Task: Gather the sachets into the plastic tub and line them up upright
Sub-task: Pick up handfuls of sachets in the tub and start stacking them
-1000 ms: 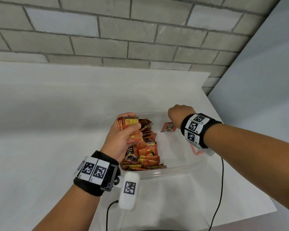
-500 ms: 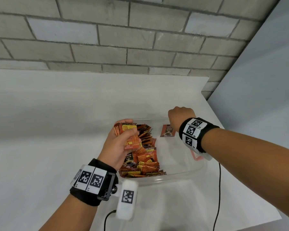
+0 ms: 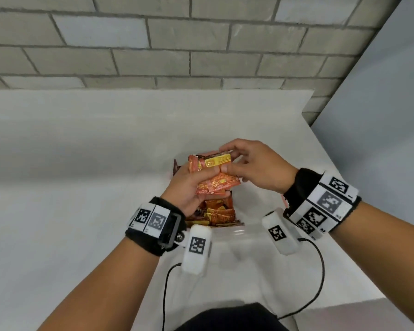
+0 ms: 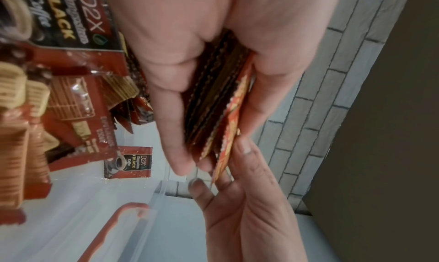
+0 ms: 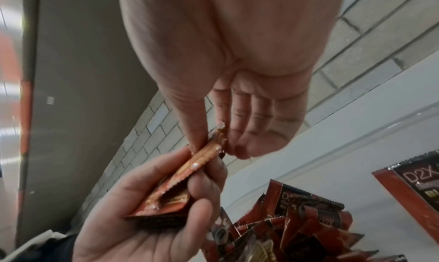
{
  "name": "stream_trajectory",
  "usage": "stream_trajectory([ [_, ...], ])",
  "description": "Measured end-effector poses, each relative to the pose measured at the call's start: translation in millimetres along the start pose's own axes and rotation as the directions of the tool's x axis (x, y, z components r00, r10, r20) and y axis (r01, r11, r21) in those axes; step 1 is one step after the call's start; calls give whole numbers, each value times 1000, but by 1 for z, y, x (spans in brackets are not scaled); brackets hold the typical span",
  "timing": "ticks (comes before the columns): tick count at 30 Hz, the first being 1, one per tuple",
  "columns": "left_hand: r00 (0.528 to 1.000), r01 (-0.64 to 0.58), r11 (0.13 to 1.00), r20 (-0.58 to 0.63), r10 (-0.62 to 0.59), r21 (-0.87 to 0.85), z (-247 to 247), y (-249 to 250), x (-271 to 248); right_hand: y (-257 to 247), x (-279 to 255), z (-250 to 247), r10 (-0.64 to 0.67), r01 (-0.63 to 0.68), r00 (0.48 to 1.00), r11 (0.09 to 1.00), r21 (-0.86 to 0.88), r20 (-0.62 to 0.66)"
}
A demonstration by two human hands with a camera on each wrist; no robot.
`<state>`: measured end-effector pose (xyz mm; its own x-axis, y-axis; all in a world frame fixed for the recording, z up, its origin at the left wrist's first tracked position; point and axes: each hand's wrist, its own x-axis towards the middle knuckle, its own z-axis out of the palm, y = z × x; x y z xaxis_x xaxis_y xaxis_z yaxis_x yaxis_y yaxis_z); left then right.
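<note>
A stack of sachets (image 3: 210, 174) is held on edge above the plastic tub (image 3: 234, 231), clamped in the left hand (image 3: 189, 189), probably to square them for standing upright. The right hand (image 3: 256, 167) pinches the stack's far-right end. More sachets (image 3: 219, 212) lie heaped in the tub's left side.

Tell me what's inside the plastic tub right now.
Inside the plastic tub lies a heap of sachets on its left side, and one loose sachet lies flat on the bare floor. The hands and the held stack hide the far part.
</note>
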<state>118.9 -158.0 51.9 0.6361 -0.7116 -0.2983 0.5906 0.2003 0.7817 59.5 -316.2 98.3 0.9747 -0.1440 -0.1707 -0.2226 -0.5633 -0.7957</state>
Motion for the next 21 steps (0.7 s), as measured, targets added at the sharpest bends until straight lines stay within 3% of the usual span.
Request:
stream_trajectory([
  [4, 1000, -28, 1000, -11, 28, 9, 1, -5, -1, 6, -10, 0, -61, 82, 978, 992, 100, -200],
  [7, 997, -51, 993, -56, 46, -108, 1, -4, -1, 9, -20, 0, -211, 223, 910, 975, -7, -357],
  [10, 998, -69, 984, -24, 66, -167, 8, -2, -3, 10, -30, 7, -356, 310, 896, 929, -200, -266],
  [14, 989, -145, 981, -50, 140, -128, 9, -4, -3, 13, -40, 3, -295, 265, 951, 932, -248, -96],
  [18, 988, -151, 988, -40, 149, -44, 11, -7, -5, 12, -44, -5, -229, 205, 947, 971, -125, -225],
  [21, 988, -153, 988, -7, 153, 14, 14, -9, -7, 14, -41, -8, -179, 149, 950, 980, -132, -255],
])
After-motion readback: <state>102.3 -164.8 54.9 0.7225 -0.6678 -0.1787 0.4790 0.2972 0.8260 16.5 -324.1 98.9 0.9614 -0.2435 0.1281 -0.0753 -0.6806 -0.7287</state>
